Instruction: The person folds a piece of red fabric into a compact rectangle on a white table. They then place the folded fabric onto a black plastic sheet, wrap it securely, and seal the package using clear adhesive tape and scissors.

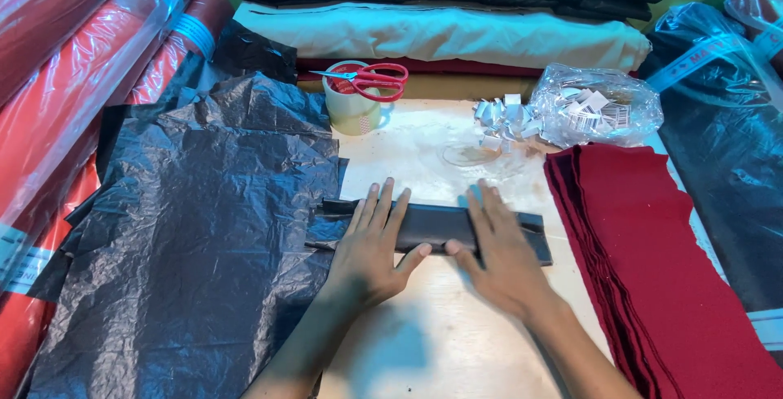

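A folded black plastic-wrapped bundle (432,228) lies flat on the pale table (457,342), in front of me. My left hand (373,244) presses on its left part with fingers spread flat. Over the right part rests my right hand (497,248), also flat, the thumb at the front edge. Neither hand grips it; both palms lie on top.
Crumpled black plastic sheets (196,228) cover the left. A stack of dark red cloth pieces (652,268) lies right. Behind are a tape roll (356,105) with red scissors (371,81) on it, a clear bag of paper tags (595,105), folded fabric (440,32) and wrapped red rolls (73,73).
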